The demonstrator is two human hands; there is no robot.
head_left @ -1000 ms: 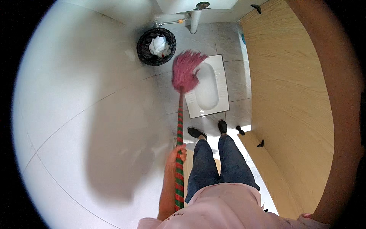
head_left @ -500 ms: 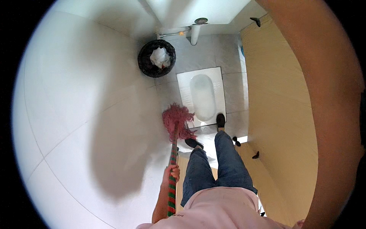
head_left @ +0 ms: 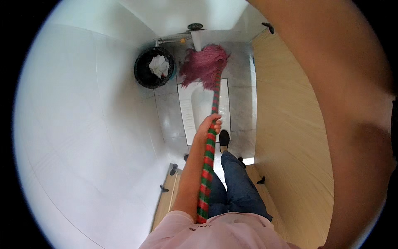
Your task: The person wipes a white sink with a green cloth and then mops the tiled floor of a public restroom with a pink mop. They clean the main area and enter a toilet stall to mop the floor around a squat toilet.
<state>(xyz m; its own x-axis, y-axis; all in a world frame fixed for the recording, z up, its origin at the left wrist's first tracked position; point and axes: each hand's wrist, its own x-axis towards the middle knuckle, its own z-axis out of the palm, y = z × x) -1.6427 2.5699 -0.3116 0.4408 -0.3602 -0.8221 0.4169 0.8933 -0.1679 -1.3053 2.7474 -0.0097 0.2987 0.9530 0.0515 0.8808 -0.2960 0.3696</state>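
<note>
A mop (head_left: pixel 206 174) with a red and green striped handle stretches forward from near my torso. My left hand (head_left: pixel 211 123) is closed around the handle, above the front part of a white squat toilet (head_left: pixel 188 118). At the far end, the pinkish-red strands lie spread on the grey tiles behind the toilet, with some overlapping its far edge. The handle crosses over the basin and covers part of it. My right arm (head_left: pixel 356 83) is raised large along the right side of the view; its hand is not visible.
A black-lined bin (head_left: pixel 143 70) with crumpled white paper stands at the far left. Beyond the mop strands are a white pipe (head_left: pixel 196 41) and a thin wall pipe. A white tiled wall (head_left: pixel 78 120) rises on the left, a wooden partition (head_left: pixel 290 124) on the right.
My left hand has pushed the mop forward and to the right. Its strands have gone from the toilet's near left side to the floor behind it. The view has shifted a little.
</note>
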